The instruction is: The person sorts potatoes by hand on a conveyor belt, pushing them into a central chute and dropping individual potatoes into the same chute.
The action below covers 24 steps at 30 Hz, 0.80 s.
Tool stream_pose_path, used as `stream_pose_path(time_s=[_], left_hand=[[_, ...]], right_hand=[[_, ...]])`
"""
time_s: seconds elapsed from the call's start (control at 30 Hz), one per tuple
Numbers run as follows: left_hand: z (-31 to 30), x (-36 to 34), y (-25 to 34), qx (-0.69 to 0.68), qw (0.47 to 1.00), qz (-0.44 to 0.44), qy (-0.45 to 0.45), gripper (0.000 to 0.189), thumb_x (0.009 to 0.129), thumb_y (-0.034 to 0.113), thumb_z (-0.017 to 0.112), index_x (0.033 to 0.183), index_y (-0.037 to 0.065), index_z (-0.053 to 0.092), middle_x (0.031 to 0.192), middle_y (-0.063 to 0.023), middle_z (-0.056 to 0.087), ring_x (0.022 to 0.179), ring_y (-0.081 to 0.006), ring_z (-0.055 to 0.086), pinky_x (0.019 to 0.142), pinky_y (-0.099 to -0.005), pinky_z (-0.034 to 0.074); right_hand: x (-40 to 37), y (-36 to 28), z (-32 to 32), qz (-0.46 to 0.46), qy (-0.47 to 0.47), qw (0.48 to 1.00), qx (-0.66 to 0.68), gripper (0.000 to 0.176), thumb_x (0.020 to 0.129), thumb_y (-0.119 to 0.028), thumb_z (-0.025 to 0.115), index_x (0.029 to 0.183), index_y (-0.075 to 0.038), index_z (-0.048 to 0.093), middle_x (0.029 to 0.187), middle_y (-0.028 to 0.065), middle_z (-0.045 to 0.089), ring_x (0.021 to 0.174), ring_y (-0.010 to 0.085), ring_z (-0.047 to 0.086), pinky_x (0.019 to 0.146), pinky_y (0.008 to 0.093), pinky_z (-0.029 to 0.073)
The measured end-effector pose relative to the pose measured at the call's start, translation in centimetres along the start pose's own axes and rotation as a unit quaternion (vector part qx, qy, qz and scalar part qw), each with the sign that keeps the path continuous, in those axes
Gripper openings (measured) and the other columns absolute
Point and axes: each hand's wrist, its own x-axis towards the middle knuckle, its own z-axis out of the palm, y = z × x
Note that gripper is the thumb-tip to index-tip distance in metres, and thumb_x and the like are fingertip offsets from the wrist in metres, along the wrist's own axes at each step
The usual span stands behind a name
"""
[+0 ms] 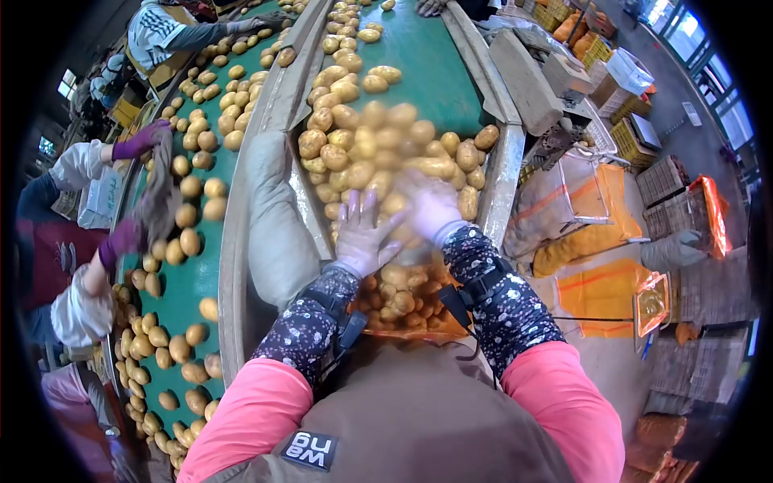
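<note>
Potatoes [332, 157] lie piled at the lower end of a green conveyor belt [419, 60], between two metal side walls. My left hand [362, 237], in a pale thin glove, lies at the near edge of the pile with its fingers spread. Beside it, my right hand [432, 205] is over the potatoes too, its fingers smeared by motion. Just beyond the hands several potatoes are blurred. Below my wrists, more potatoes fill an orange bag [427, 326] hanging at the chute's end, close to my body.
A stuffed grey padding [278, 217] lines the left wall. Farther left, another belt [173, 306] carries potatoes, with a person in purple gloves [129, 237] beside it holding a dark cloth. On the right stand framed orange bags [608, 298] and stacked crates [664, 181].
</note>
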Motion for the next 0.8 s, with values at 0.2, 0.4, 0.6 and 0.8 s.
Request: stream_pose_path(time_s=[0.2, 0.4, 0.6, 0.8], left_hand=[[0.0, -0.3, -0.2, 0.011, 0.999, 0.049, 0.013, 0.06, 0.081, 0.052, 0.068, 0.137, 0.035, 0.055, 0.154, -0.0085, 0.037, 0.143, -0.0508, 0.022, 0.115, -0.0617, 0.023], [0.4, -0.4, -0.6, -0.008, 0.996, 0.072, 0.056, 0.063, 0.08, 0.05, 0.068, 0.139, 0.034, 0.053, 0.15, -0.0046, 0.042, 0.139, -0.049, 0.028, 0.11, -0.0592, 0.032], [0.0, -0.5, -0.6, -0.019, 0.995, 0.085, 0.039, 0.064, 0.078, 0.05, 0.07, 0.137, 0.031, 0.054, 0.145, -0.0036, 0.046, 0.134, -0.045, 0.036, 0.105, -0.0558, 0.039], [0.5, -0.9, -0.8, -0.024, 0.989, 0.146, 0.004, 0.069, 0.081, 0.05, 0.067, 0.145, 0.032, 0.047, 0.151, -0.0033, 0.04, 0.138, -0.0409, 0.033, 0.108, -0.0582, 0.036]], right_hand=[[1.3, -1.1, -0.6, 0.087, -0.097, 0.991, 0.017, 0.058, 0.085, -0.019, 0.066, 0.141, -0.013, 0.051, 0.139, 0.0127, 0.054, 0.12, 0.0297, 0.06, 0.096, 0.0421, 0.051], [1.1, 2.7, 3.5, -0.01, 0.109, 0.979, 0.171, 0.053, 0.083, -0.009, 0.065, 0.134, -0.01, 0.053, 0.114, 0.0159, 0.062, 0.099, 0.026, 0.066, 0.083, 0.0396, 0.056], [-0.3, 1.9, -1.7, 0.197, -0.028, 0.552, 0.81, 0.06, 0.084, -0.004, 0.059, 0.142, -0.009, 0.043, 0.109, 0.0078, 0.061, 0.1, 0.023, 0.064, 0.088, 0.0345, 0.055], [-2.2, 0.3, -1.7, 0.15, -0.006, 0.569, 0.808, 0.046, 0.094, -0.014, 0.058, 0.139, -0.008, 0.047, 0.119, 0.01, 0.061, 0.108, 0.0304, 0.063, 0.091, 0.0387, 0.056]])
